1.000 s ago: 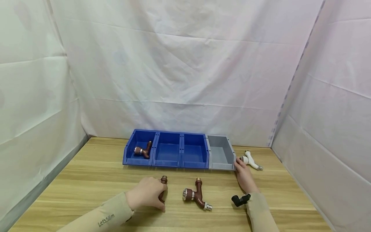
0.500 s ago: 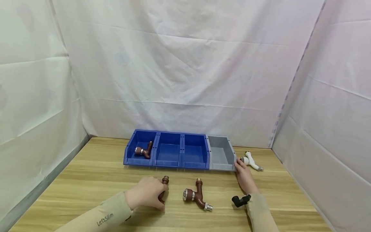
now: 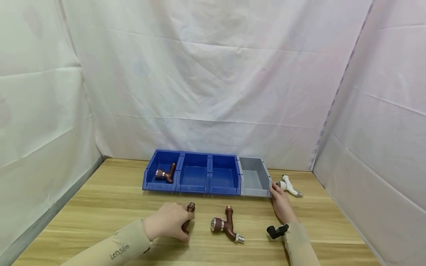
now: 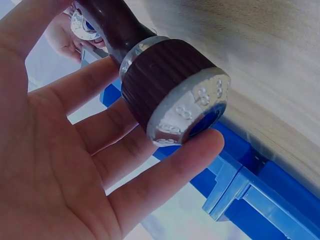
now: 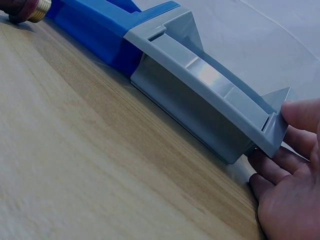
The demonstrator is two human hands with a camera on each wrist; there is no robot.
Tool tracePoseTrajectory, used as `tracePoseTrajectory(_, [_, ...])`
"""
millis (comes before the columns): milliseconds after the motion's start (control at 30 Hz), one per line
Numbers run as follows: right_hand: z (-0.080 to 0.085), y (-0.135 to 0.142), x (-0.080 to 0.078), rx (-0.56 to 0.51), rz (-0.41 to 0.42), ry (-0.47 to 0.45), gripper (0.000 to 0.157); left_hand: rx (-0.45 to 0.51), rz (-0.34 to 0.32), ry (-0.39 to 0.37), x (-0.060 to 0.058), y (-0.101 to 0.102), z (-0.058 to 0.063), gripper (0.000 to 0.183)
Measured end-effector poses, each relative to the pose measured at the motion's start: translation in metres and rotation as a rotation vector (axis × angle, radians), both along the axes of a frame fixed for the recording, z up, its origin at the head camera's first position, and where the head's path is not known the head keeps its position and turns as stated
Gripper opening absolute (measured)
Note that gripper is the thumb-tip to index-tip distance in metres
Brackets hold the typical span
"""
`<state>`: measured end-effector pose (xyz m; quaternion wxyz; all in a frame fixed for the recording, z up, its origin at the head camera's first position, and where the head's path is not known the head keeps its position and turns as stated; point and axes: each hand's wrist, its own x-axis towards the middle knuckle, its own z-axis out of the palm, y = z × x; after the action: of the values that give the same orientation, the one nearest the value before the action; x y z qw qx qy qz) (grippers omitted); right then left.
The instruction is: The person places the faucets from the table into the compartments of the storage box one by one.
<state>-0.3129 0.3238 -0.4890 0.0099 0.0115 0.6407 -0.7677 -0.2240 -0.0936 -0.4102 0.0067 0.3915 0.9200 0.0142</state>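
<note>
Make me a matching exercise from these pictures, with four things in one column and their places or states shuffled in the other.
Column one:
1. left hand
2. white tap
3. gray bin
4. right hand

Column two:
A. at the row's right end, next to a blue bin
B. touching the gray bin's front corner
C. holding a brown tap
D. lying on the table, right of every bin

Pairs: 1-C, 2-D, 3-A, 4-B
</note>
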Motion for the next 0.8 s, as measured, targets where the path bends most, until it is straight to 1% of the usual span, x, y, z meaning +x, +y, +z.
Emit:
tracePoseTrajectory(233, [-0.0005,-0.0002,0.0005,0.001,-0.007,0.004,0.06,-0.02,-0.015,0.017,0.0001,0.0001,0.0006,0.043])
tracePoseTrajectory(467, [-0.0003,-0.0013,0.0015,0.005,-0.008,-0.003,0.059,-0.023,-0.022,0.014,0.0024,0.0005,0.0029,0.04])
tracePoseTrajectory(800, [0.001,-0.0011,0.0016,-0.003,-0.007,0.001,0.058,-0.031,-0.053,0.038,0.003,0.002,0.0053,0.042])
